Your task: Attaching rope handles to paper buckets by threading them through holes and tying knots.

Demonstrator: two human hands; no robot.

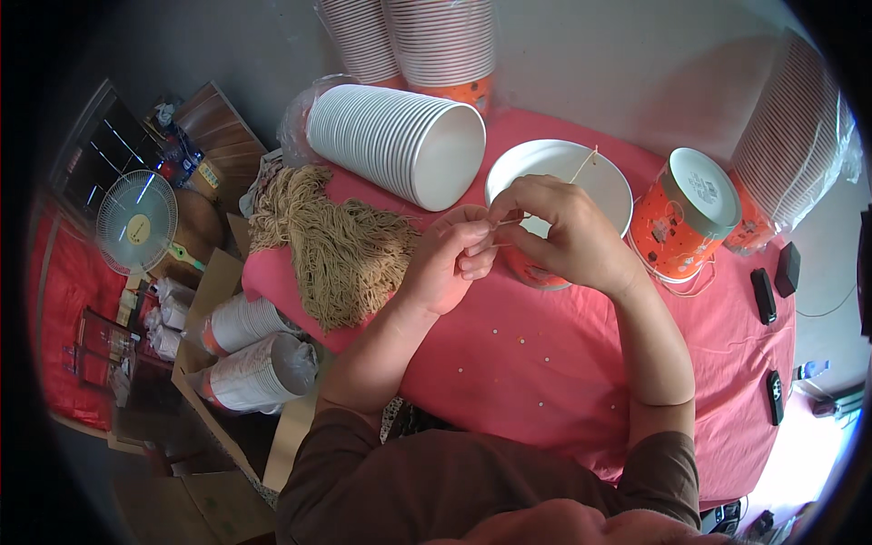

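My left hand (451, 258) and my right hand (572, 232) meet in front of a large paper bucket (610, 168), fingertips pinched close together. Between them runs a thin tan string (584, 163), whose upper part rises past the bucket's white rim. Both hands are closed on this string. The bucket stands upright with its mouth up, white inside and orange outside, partly hidden by my right hand. Left of my left hand lies a big bundle of tan strings (350, 250), draped over the table's edge.
A stack of white buckets (391, 136) lies on its side behind the bundle. An upside-down orange bucket (686, 218) with string around it stands right, beside a wrapped stack (786, 136). Small black objects (764, 295) lie at the red table's (563, 363) right edge. A carton (222, 427) holds more buckets.
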